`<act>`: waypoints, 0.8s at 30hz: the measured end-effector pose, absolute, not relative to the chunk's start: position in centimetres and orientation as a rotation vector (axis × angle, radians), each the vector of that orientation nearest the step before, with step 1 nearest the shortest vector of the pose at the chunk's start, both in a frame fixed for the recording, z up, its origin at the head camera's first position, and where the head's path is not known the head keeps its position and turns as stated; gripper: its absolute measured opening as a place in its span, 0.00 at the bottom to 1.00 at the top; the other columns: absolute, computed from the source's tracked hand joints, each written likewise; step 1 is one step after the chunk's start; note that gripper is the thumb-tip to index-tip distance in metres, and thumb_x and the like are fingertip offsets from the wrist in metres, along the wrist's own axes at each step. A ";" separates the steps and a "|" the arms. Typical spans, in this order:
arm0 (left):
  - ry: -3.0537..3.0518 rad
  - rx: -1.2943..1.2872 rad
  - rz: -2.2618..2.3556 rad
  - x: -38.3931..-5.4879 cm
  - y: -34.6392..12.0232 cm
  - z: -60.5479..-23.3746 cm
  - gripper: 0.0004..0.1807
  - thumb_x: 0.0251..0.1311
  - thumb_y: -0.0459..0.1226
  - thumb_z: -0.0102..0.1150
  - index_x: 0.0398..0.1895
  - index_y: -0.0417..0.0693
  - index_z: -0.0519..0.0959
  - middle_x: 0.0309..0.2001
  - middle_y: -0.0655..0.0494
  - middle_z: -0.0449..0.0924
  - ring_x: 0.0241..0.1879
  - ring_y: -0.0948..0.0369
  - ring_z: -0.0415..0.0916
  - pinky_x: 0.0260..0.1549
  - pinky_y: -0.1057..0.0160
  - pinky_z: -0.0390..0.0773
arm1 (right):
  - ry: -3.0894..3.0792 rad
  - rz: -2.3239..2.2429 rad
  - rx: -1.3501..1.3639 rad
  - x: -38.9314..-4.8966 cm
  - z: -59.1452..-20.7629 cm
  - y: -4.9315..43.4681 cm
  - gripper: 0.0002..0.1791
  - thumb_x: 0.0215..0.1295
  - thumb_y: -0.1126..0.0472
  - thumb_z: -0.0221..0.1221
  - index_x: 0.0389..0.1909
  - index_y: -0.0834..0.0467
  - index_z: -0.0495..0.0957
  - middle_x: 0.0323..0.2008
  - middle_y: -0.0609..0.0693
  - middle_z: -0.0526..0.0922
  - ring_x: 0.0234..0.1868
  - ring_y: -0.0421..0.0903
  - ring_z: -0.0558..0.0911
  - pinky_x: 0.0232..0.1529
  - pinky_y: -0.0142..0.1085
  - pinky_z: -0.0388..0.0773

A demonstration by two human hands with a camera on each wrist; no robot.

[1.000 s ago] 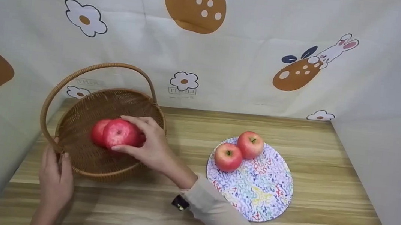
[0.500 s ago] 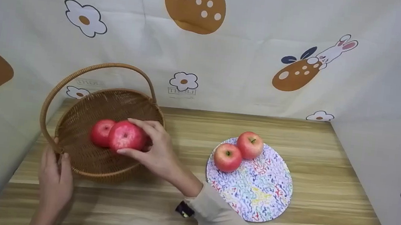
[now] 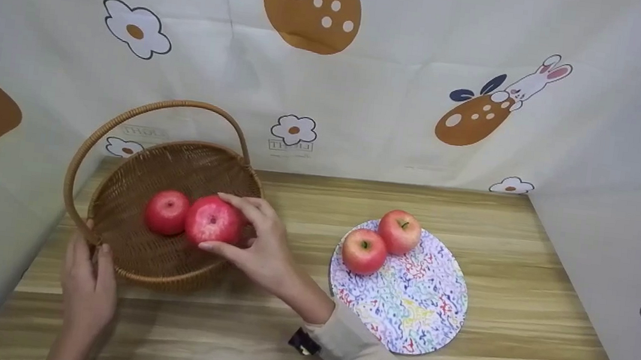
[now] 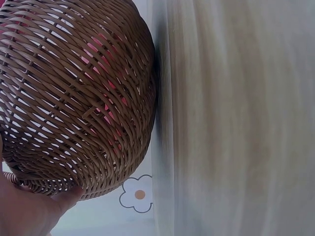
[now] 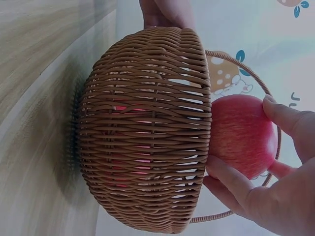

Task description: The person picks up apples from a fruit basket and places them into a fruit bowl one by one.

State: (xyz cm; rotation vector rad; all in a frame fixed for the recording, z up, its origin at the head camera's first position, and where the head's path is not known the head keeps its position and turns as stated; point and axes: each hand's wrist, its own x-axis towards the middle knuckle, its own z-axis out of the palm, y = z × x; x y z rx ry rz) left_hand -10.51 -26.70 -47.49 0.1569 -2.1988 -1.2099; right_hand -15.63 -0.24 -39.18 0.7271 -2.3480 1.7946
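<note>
In the head view, a brown wicker basket with a tall arched handle stands at the left. My left hand grips its rim at the near-left foot of the handle; the left wrist view shows the thumb against the weave. My right hand holds a red apple between thumb and fingers over the right part of the basket. In the right wrist view this apple is level with the rim. Another red apple lies inside the basket; red also shows through the weave.
To the right lies a round board with a multicoloured squiggle pattern. Two red apples, one nearer and one farther, sit on its upper left part. Printed curtains surround the wooden table at back and sides.
My right hand has moved a little to the right with the apple, uncovering more of the other apple in the basket. My left hand and the basket have stayed put.
</note>
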 end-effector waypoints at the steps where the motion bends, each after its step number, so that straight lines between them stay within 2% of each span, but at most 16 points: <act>1: -2.200 0.154 -1.211 -10.5 -26.7 -47.5 0.29 0.81 0.34 0.40 0.79 0.28 0.59 0.71 0.25 0.63 0.71 0.33 0.61 0.74 0.58 0.56 | -2.349 1.785 0.725 -15.6 -39.2 -0.1 0.36 0.55 0.59 0.81 0.67 0.55 0.81 0.58 0.56 0.77 0.56 0.44 0.78 0.52 0.32 0.82; 7: -2.211 0.150 -1.203 -10.5 -26.8 -47.4 0.28 0.82 0.34 0.40 0.79 0.29 0.59 0.71 0.24 0.63 0.71 0.35 0.62 0.65 0.78 0.54 | -2.340 1.745 0.701 -15.3 -39.3 0.6 0.36 0.55 0.59 0.80 0.66 0.56 0.81 0.59 0.57 0.79 0.60 0.49 0.78 0.57 0.34 0.81; 13: -2.199 0.131 -1.192 -10.5 -26.9 -47.5 0.28 0.81 0.33 0.40 0.78 0.27 0.59 0.70 0.24 0.64 0.69 0.36 0.63 0.63 0.78 0.56 | -2.280 1.862 0.684 -15.1 -39.4 1.1 0.36 0.55 0.62 0.80 0.67 0.57 0.80 0.59 0.58 0.78 0.59 0.51 0.81 0.52 0.33 0.84; 17: -2.195 0.123 -1.195 -10.6 -26.8 -47.5 0.28 0.81 0.33 0.40 0.78 0.27 0.59 0.71 0.25 0.64 0.69 0.36 0.62 0.66 0.74 0.56 | -2.267 1.877 0.672 -15.1 -39.5 1.3 0.36 0.55 0.62 0.80 0.67 0.58 0.80 0.59 0.59 0.78 0.58 0.52 0.83 0.52 0.32 0.84; 20: -2.189 0.119 -1.200 -10.7 -26.8 -47.5 0.28 0.80 0.33 0.40 0.78 0.27 0.59 0.72 0.25 0.64 0.70 0.36 0.61 0.70 0.66 0.57 | -2.268 1.881 0.659 -15.0 -39.6 1.5 0.36 0.55 0.62 0.80 0.67 0.58 0.80 0.59 0.59 0.78 0.56 0.51 0.84 0.50 0.31 0.84; 24: -2.181 0.112 -1.193 -10.8 -26.8 -47.6 0.28 0.80 0.32 0.41 0.78 0.26 0.60 0.72 0.24 0.63 0.70 0.37 0.62 0.71 0.65 0.57 | -2.277 1.897 0.628 -14.8 -39.7 1.9 0.36 0.56 0.61 0.80 0.67 0.56 0.80 0.59 0.58 0.78 0.55 0.51 0.85 0.46 0.32 0.85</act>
